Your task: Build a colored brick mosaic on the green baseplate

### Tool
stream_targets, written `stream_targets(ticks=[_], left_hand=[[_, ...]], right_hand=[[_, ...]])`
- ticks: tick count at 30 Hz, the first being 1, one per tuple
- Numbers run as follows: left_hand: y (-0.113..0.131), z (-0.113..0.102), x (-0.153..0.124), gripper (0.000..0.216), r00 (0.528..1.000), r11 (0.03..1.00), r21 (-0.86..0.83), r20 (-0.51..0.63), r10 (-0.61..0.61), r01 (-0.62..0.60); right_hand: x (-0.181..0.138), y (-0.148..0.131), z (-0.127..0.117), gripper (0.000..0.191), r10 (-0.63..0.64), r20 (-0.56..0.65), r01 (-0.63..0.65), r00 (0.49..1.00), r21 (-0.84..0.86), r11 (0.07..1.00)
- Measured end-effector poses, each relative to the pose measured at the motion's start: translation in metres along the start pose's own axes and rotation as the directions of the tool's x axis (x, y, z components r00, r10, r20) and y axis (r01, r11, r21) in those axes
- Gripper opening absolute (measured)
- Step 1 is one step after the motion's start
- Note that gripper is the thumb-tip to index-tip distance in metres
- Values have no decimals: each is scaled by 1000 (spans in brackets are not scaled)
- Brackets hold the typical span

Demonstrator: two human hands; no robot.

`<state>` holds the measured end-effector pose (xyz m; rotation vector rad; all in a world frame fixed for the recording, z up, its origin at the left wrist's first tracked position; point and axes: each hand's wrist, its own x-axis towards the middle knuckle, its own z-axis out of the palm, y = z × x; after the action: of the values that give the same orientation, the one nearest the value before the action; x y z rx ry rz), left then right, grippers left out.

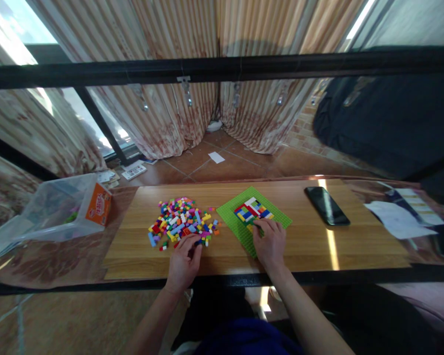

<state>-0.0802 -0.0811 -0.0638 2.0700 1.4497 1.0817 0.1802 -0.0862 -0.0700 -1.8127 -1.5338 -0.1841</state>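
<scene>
From the head view, I'd say bricks are being set into the colored brick pattern [247,209] on the green baseplate [246,240]. The baseplate lies under and just beyond the right hand [273,242], turned cornerwise on the wooden tabletop [222,264]. That hand is bent down over the near edge of the pattern, thumb and fingers drawn in toward each other; whether a brick sits between the tips, I cannot tell from here.

The left hand [185,261] rests at the near edge of the loose brick pile [179,219], which spreads just beyond its fingertips and off to its left. Its thumb and forefinger curve toward one another among the closest pieces, but I can't make out if they pinch one.

A dark phone [327,206] lies well to the right of the right hand, and a clear plastic box [64,209] stands well to the left of the left hand.

To my eye, the next move calls for a brick lined up squarely with the studs and pressed straight down, without knocking its neighbors.
</scene>
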Motion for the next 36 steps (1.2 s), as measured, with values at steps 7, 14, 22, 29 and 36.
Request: stream_targets(ticks=[7,14,22,29,36], left_hand=[[-1,0,-1,18,1000,1000,9,-10,14,-14],[1,0,0,18,999,1000,1,-26,27,-27],[-1,1,0,17,998,999,-7,-30,47,-48],[-3,2,0,17,999,999,6,-20,48,-48],[-2,1,1,17,999,999,10,-7,40,-40]], right_hand=[[-1,3,4,17,-12,11,12,1000,-10,1000],[-4,4,-1,21,-49,7,49,999,-51,998],[-7,8,0,22,-45,27,46,999,-41,998],[-6,18,0,24,21,58,-31,998,168,985],[13,25,-8,40,294,-9,-279,956,291,915]])
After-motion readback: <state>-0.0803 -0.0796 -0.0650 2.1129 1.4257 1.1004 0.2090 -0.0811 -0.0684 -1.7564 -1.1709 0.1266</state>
